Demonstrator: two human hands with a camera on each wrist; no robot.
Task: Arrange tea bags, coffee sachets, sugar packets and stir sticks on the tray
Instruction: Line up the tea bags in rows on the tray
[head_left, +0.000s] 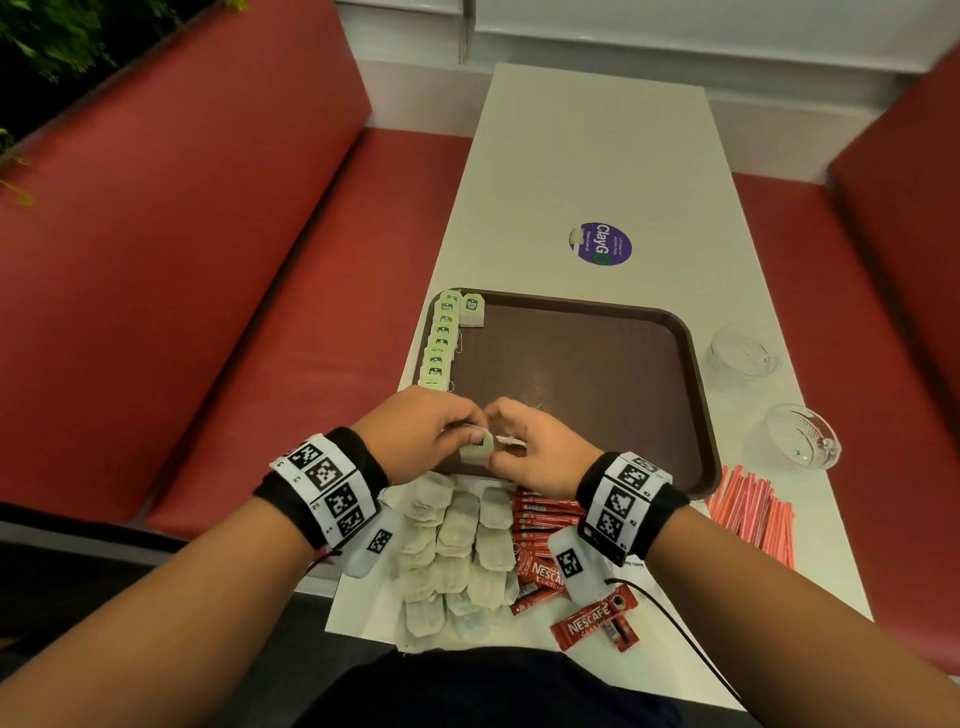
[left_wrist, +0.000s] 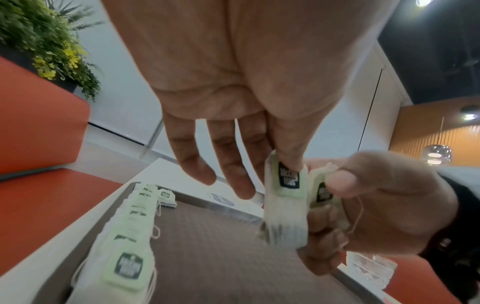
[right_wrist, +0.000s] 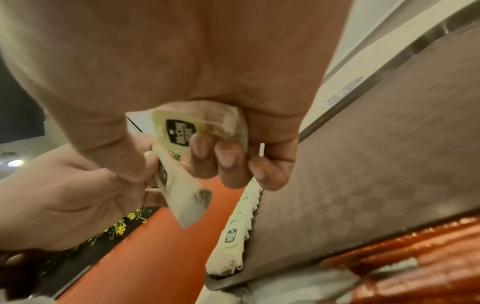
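Over the near edge of the brown tray, my left hand pinches one green-tagged tea bag between thumb and forefinger, and the bag hangs down. Right beside it my right hand curls its fingers round a second tea bag. The two bags almost touch. A row of several tea bags lies overlapped along the tray's left edge, with another tea bag at the far left corner. The rest of the tray is bare.
Loose tea bags lie piled on white paper at the table's near edge, with red Nescafe sachets to their right. Red-striped sticks lie right of the tray. Two glass bowls stand at the right. Red benches flank the table.
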